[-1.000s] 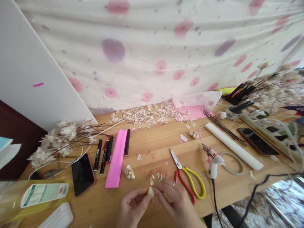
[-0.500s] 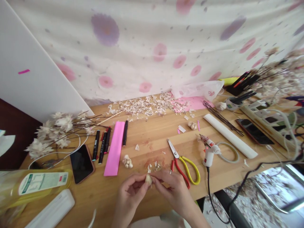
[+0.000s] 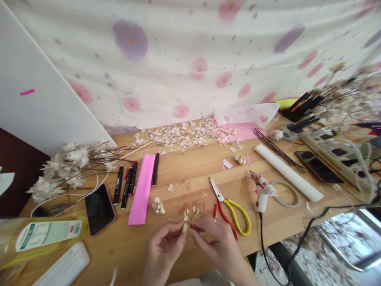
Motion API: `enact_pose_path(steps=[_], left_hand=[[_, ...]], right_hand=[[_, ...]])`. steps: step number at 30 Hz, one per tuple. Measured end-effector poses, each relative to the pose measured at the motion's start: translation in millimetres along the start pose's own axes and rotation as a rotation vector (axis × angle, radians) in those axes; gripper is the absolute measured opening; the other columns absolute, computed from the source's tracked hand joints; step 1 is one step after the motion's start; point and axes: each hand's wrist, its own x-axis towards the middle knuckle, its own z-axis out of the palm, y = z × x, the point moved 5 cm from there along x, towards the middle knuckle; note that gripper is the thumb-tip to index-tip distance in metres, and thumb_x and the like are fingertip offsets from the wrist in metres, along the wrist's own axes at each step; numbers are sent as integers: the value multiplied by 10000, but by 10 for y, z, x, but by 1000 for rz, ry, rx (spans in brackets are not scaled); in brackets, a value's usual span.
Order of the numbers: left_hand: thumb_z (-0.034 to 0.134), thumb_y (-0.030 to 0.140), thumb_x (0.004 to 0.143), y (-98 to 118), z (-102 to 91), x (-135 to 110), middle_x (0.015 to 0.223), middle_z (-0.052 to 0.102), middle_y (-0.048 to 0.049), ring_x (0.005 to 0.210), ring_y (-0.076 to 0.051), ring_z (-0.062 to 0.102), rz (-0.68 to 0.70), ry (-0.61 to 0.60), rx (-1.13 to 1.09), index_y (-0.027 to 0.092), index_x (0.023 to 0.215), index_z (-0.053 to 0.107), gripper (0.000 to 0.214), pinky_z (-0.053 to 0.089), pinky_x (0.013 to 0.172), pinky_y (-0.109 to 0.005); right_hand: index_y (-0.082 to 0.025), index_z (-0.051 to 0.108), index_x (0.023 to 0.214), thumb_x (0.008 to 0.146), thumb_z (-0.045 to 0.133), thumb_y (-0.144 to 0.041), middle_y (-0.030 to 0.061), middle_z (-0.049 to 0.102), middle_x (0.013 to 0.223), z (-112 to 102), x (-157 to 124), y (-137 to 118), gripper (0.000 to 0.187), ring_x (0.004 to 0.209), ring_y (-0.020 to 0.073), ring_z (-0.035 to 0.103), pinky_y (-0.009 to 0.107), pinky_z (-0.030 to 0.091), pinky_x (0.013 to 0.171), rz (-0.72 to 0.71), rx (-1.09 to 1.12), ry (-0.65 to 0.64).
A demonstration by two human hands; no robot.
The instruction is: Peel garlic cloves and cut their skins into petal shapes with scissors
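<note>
My left hand (image 3: 163,248) and my right hand (image 3: 214,242) meet at the near edge of the wooden table (image 3: 190,167). Both pinch one small pale garlic clove (image 3: 185,227) between their fingertips, held just above the tabletop. Small peel flakes (image 3: 192,210) lie right beyond the clove. A small peeled garlic cluster (image 3: 158,206) rests a little to the left, beside a pink paper strip (image 3: 142,188). Scissors with red and yellow handles (image 3: 230,210) lie just right of my right hand.
A white glue gun (image 3: 262,196) with a black cord stands to the right. Markers (image 3: 125,190), a phone (image 3: 99,208), dried flowers (image 3: 65,169), a yellow bottle (image 3: 41,236) and a white case (image 3: 61,268) lie left. A heap of peels (image 3: 184,137), a white roll (image 3: 287,171), a second phone (image 3: 318,167) and a power strip (image 3: 342,153) lie farther back.
Both hands keep pinching the clove and have shifted only slightly. The view has tipped down and a little left since a second ago.
</note>
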Motion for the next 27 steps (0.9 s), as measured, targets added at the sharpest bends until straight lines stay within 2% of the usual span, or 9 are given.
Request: enact_pose_path(steps=[4, 10, 14, 19, 23, 25, 27], left_hand=[[787, 313, 773, 8, -5, -2, 891, 723, -76, 817, -193, 724, 26, -1, 30, 179, 817, 789, 141, 605, 757, -252], [811, 338, 743, 40, 34, -22, 811, 694, -46, 758, -171, 700, -16, 63, -16, 175, 775, 784, 168, 596, 711, -226], [792, 310, 769, 53, 40, 0, 814, 702, -53, 769, -174, 704, 12, 5, 37, 181, 804, 798, 134, 595, 710, -224], [808, 346, 745, 88, 41, -10, 804, 702, -67, 755, -184, 691, 49, 78, 57, 176, 776, 801, 173, 599, 692, -240], [808, 308, 744, 111, 35, -63, 863, 713, -69, 808, -187, 692, 127, 170, 47, 200, 767, 797, 111, 599, 727, -237], [785, 239, 762, 130, 21, -83, 911, 727, -68, 853, -191, 697, 208, 159, 96, 224, 804, 800, 47, 598, 756, -239], [756, 172, 774, 153, -2, -98, 943, 738, -69, 885, -197, 701, 296, 126, 196, 242, 848, 801, 112, 597, 778, -250]], right_hand=[[-191, 722, 1007, 958, 579, -178, 55, 737, 810, -3, -13, -19, 151, 702, 173, 686, 252, 517, 638, -51, -56, -3], [-195, 705, 1048, 974, 549, -155, 54, 724, 779, 8, -24, -57, 178, 656, 173, 679, 246, 512, 593, -148, -122, 37], [-202, 694, 1071, 984, 532, -159, 63, 735, 796, 26, -23, -53, 189, 669, 180, 698, 248, 536, 604, -184, -161, 70], [-213, 692, 1091, 980, 534, -144, 69, 755, 827, 18, -13, -89, 204, 701, 189, 724, 259, 568, 639, -219, -193, 87], [-224, 701, 1112, 960, 570, -143, 68, 771, 892, -5, -8, -110, 216, 773, 191, 740, 261, 589, 693, -202, -151, 65], [-225, 702, 1118, 933, 622, -155, 64, 781, 927, -22, -11, -112, 214, 810, 193, 748, 263, 596, 733, -186, -125, 71], [-225, 701, 1130, 909, 658, -155, 64, 790, 952, -36, -17, -115, 236, 848, 197, 755, 264, 600, 771, -181, -103, 81]])
